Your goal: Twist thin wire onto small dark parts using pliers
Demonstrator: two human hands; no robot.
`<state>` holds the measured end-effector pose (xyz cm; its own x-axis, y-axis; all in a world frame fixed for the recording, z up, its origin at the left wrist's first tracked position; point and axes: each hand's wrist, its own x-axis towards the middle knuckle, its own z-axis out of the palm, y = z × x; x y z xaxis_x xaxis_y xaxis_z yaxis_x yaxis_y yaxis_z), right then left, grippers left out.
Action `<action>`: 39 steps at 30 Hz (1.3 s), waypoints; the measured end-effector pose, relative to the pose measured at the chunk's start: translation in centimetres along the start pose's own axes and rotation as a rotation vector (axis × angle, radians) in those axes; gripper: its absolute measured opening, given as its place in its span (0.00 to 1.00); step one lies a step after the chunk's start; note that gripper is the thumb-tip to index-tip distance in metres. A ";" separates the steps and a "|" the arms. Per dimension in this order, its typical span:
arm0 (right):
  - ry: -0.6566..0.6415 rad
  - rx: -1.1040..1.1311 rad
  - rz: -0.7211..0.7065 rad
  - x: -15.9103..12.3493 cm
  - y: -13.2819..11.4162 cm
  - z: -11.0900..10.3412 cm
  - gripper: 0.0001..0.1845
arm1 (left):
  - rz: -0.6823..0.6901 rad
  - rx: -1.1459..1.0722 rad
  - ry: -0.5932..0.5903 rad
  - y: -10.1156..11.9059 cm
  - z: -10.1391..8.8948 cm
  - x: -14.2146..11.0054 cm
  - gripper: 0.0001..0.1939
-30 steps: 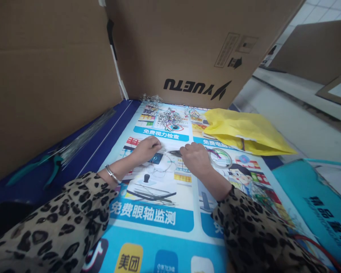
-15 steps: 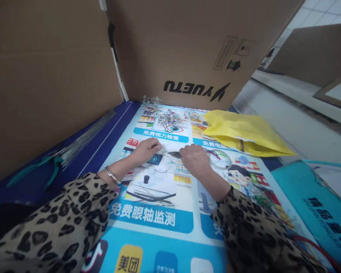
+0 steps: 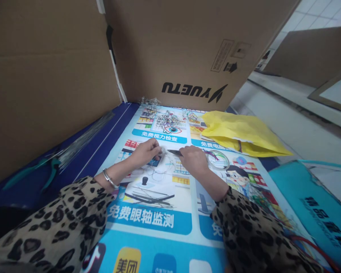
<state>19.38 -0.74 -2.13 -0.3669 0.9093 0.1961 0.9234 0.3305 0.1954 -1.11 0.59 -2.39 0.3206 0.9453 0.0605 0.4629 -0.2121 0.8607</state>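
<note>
My left hand [image 3: 146, 152] is closed in a pinch over the printed sheet [image 3: 184, 229]. A small whitish bit and thin pale wire [image 3: 161, 172] show at its fingertips, too fine to make out fully. Wrapped in my right hand [image 3: 195, 161] is a slim, dark, pointed metal tool [image 3: 174, 152], its tip directed at the left fingertips. The hand hides the rest of the tool, so its exact kind is unclear. Just right of that hand lies a clear ring [image 3: 219, 160], like a tape roll, with coloured threads on it. Several thin dark strands [image 3: 149, 199] lie nearer me.
Tangled wires [image 3: 169, 119] are heaped at the back before a cardboard box [image 3: 159, 49]. Teal-handled pliers [image 3: 53, 172] and a bundle of straight wires [image 3: 86, 136] lie left. A yellow bag [image 3: 244, 131] and a teal package [image 3: 307, 189] are at right.
The tool's tip now stands slightly apart from the left fingertips, where before it met the pale strand there. The whole view has shifted a little.
</note>
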 end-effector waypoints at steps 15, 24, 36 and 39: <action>-0.055 0.061 0.093 0.2 0.0 -0.3 0.11 | -0.252 -0.327 -0.176 1.6 -0.1 -0.3 0.07; -0.104 0.048 0.107 0.2 -0.3 -1.0 0.11 | -0.245 -0.278 -0.216 1.1 0.0 -0.2 0.08; -0.175 0.102 0.112 0.2 -0.3 -1.6 0.17 | -0.273 -0.376 -0.203 1.0 0.0 0.0 0.08; -0.174 0.105 0.108 0.2 -0.3 -1.6 0.19 | -0.276 -0.380 -0.199 1.1 -0.1 -0.1 0.07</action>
<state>18.84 -1.09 -0.61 -0.2483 0.9678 0.0404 0.9663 0.2446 0.0797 -0.68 0.31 -1.43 0.3975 0.8799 -0.2605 0.2312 0.1787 0.9564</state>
